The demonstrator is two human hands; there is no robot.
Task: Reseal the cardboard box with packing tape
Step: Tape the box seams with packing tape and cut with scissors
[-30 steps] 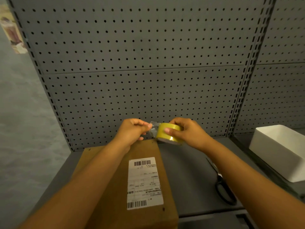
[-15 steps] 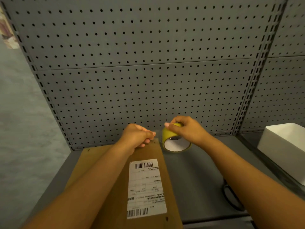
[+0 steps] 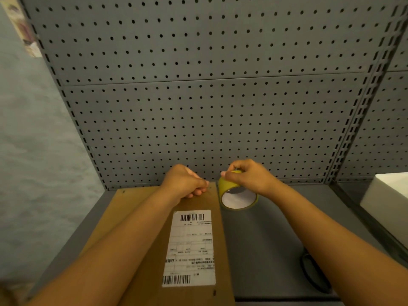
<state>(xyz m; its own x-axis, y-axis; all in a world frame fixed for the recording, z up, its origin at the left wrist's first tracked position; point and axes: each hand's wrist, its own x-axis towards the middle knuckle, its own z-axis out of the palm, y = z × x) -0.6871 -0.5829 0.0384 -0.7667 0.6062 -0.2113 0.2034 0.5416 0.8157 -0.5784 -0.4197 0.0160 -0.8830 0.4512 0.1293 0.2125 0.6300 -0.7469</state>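
Observation:
A brown cardboard box [image 3: 136, 203] with a white shipping label [image 3: 191, 246] lies flat on the grey shelf, at the left. My left hand [image 3: 184, 182] rests on the box's far right corner, fingers pinched together on the tape's free end; the clear strip barely shows. My right hand [image 3: 249, 177] grips a yellow roll of packing tape [image 3: 229, 187] from above, just off the box's far right corner. The roll is tilted, its white core facing me, and its lower rim is at the shelf.
A grey pegboard wall [image 3: 209, 107] stands right behind the hands. Black scissors [image 3: 313, 272] lie on the shelf [image 3: 265, 239] at the right, partly under my right forearm. A white bin [image 3: 388, 202] sits at the far right.
Both hands have come down from above the box to its far edge. The roll has tipped over so its core faces me, and now sits low beside the box corner.

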